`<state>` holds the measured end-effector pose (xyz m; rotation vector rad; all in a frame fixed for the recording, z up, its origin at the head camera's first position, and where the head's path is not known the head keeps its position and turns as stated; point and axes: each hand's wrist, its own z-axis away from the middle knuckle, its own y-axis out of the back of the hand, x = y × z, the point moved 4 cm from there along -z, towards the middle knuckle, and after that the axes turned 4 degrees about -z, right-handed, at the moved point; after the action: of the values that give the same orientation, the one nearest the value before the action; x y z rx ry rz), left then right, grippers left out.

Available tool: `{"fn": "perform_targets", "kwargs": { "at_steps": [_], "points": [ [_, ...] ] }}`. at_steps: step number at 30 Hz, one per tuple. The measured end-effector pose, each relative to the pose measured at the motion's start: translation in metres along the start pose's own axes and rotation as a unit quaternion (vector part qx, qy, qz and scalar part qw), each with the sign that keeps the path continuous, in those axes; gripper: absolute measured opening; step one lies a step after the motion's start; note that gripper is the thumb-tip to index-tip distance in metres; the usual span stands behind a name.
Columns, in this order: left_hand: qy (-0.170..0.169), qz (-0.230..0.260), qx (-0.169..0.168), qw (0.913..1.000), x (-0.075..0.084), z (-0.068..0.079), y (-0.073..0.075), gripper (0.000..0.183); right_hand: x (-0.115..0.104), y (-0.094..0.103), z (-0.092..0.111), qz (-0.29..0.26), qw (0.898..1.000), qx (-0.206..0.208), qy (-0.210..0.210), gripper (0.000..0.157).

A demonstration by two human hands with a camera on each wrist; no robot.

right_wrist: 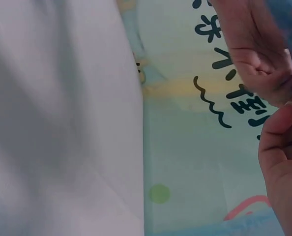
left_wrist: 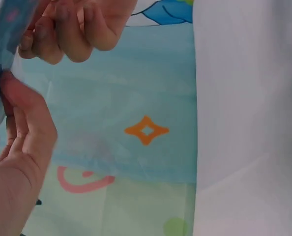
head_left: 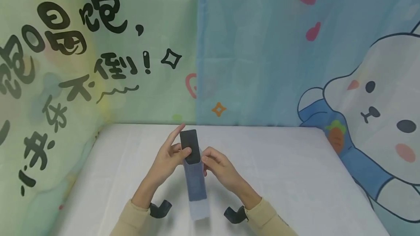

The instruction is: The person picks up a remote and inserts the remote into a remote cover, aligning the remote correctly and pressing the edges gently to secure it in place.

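A long, slim, flat item (head_left: 190, 145) stands between the two hands in the head view. Its upper part is dark; lower down it looks blue-grey, as if inside a translucent sleeve (head_left: 199, 209) whose pale end hangs below. My left hand (head_left: 168, 161) grips the dark part, thumb on its front and one finger pointing up past it. At the opposite edge, by the sleeve's top, my right hand (head_left: 221, 166) pinches with thumb and curled fingers. In the left wrist view the sleeve (left_wrist: 8, 34) shows a bluish side with pink marks. What exactly the right fingertips pinch is partly hidden.
A white-covered table (head_left: 279, 177) lies under the hands. Behind it hangs a printed cloth (head_left: 246, 46), with a cartoon figure (head_left: 387, 119) on the right and black lettering on the left. Dark wrist mounts (head_left: 160, 209) sit below both wrists.
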<state>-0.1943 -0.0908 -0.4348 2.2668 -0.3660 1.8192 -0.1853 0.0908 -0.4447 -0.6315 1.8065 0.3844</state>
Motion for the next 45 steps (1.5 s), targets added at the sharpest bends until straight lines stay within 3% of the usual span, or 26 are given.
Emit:
{"fn": "perform_targets", "kwargs": {
  "at_steps": [4, 8, 14, 21, 28, 32, 36, 40, 45],
  "points": [
    [-0.014, -0.005, -0.028, 0.9995, 0.000, -0.001, -0.001, 0.072, 0.003, 0.001, 0.002, -0.003, 1.000, -0.003, -0.003, 0.016],
    [-0.005, -0.017, -0.033, 0.9993, -0.001, -0.001, 0.000, 0.073, 0.004, 0.001, 0.003, 0.002, 1.000, -0.005, -0.007, 0.016],
    [0.005, -0.035, -0.017, 0.9992, -0.002, 0.003, 0.001, 0.071, 0.003, -0.005, 0.003, 0.026, 0.999, -0.018, -0.004, 0.014],
    [-0.037, -0.013, 0.015, 0.9991, -0.002, 0.007, 0.003, 0.065, 0.003, -0.010, -0.001, 0.038, 0.999, -0.020, 0.013, 0.015],
    [-0.052, -0.007, 0.016, 0.9985, -0.001, 0.009, 0.004, 0.064, 0.004, -0.012, 0.001, 0.046, 0.999, -0.018, 0.004, 0.015],
    [-0.045, -0.006, 0.000, 0.9990, 0.000, 0.007, 0.003, 0.062, 0.002, -0.016, 0.004, 0.054, 0.998, 0.011, 0.006, 0.016],
    [-0.039, -0.002, -0.013, 0.9991, 0.000, 0.005, 0.000, 0.062, -0.002, -0.019, 0.003, 0.053, 0.996, 0.069, 0.003, 0.017],
    [-0.038, -0.005, -0.022, 0.9990, 0.002, 0.002, -0.004, 0.063, -0.005, -0.017, 0.000, 0.035, 0.991, 0.129, -0.016, 0.020],
    [-0.032, -0.013, -0.026, 0.9991, 0.003, 0.000, -0.007, 0.062, -0.009, -0.012, -0.006, 0.036, 0.985, 0.167, -0.028, 0.022]
  ]
}}
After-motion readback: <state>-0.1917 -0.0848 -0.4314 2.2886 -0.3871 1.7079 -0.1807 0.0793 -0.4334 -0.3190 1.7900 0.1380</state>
